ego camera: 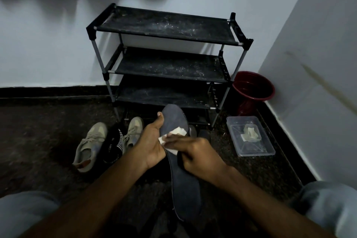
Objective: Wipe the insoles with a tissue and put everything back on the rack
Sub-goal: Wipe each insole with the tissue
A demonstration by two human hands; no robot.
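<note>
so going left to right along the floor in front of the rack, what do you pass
beige shoe → black striped sock → second beige shoe → insole with tissue pressed on it → clear plastic box

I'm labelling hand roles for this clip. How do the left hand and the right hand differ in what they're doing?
The left hand grips the insole by its edge, thumb pointing up; the right hand holds a white tissue against the insole's face. The left hand looks sharp, while the right hand's fingers are blurred. The left hand sits at the insole's left side; the right hand reaches across from the right. Both touch the same insole.
</note>
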